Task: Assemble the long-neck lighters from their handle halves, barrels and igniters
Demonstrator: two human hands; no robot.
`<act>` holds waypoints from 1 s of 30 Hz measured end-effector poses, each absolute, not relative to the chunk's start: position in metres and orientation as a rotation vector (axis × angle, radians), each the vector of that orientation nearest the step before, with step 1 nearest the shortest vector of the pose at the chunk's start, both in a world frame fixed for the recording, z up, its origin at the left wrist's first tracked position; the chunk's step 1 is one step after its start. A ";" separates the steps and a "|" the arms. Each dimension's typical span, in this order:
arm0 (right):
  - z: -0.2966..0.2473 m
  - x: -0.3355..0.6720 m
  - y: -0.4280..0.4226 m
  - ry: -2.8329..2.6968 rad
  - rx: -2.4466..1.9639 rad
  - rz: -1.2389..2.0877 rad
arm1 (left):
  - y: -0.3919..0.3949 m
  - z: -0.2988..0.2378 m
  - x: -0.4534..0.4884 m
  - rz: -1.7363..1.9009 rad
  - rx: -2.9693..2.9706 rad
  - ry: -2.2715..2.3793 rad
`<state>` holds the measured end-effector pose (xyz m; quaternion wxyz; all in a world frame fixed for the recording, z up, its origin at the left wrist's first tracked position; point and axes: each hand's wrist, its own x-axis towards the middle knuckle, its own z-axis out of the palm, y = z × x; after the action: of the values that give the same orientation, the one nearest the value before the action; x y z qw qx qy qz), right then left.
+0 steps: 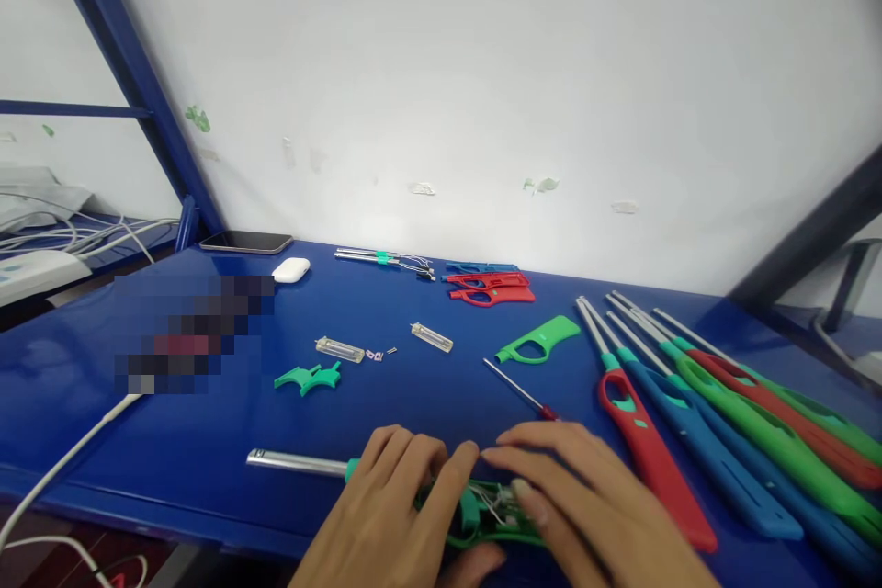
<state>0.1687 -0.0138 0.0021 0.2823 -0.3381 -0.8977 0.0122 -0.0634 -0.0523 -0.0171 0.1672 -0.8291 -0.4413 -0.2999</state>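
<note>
"As the head view shows it, where does the open green lighter (506, 535) sit?"

"Low in the middle, over the blue table (386, 404), with its metal tube (299, 462) pointing left. Thin wires (486, 505) show inside the casing."

"And the grip?"

"The left hand (403, 505) grasps the casing, fingers over the top and thumb on the near side. The right hand (596, 496) covers the other end, fingertips touching it; whether it clenches anything, I cannot tell."

"What lies around them?"

"Just beyond the right hand, a screwdriver (516, 386), and past it a green shell half (541, 340). To the right, a row of lighters (658, 469) in red, blue and green, tubes pointing away."

"Further left?"

"Teal trigger pieces (308, 378), with one clear tank (340, 349) just behind and another (432, 337) to its right. At the back, red and blue shells (491, 287) and tubes with wires (382, 258); near the wall, a phone (246, 243) and a white case (291, 270)."
</note>
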 end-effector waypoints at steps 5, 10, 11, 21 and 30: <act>0.030 0.188 0.028 -2.442 -0.991 -0.226 | -0.050 -0.017 -0.065 -0.874 -2.389 -1.274; 0.038 0.210 0.096 -2.740 -1.185 -0.395 | -0.050 -0.021 -0.070 -0.904 -2.471 -1.285; 0.037 0.212 0.106 -2.777 -1.197 -0.403 | -0.051 -0.021 -0.071 -0.918 -2.479 -1.298; 0.043 0.200 0.135 -2.969 -1.258 -0.395 | -0.055 -0.020 -0.077 -1.024 -2.550 -1.355; 0.050 0.199 0.147 -2.951 -1.238 -0.350 | -0.055 -0.015 -0.092 -1.087 -2.553 -1.410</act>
<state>0.1992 0.1473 0.0503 -0.0389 -0.3844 -0.9159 -0.1085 -0.0925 -0.0552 -0.0150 0.0145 -0.8202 -0.4530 -0.3491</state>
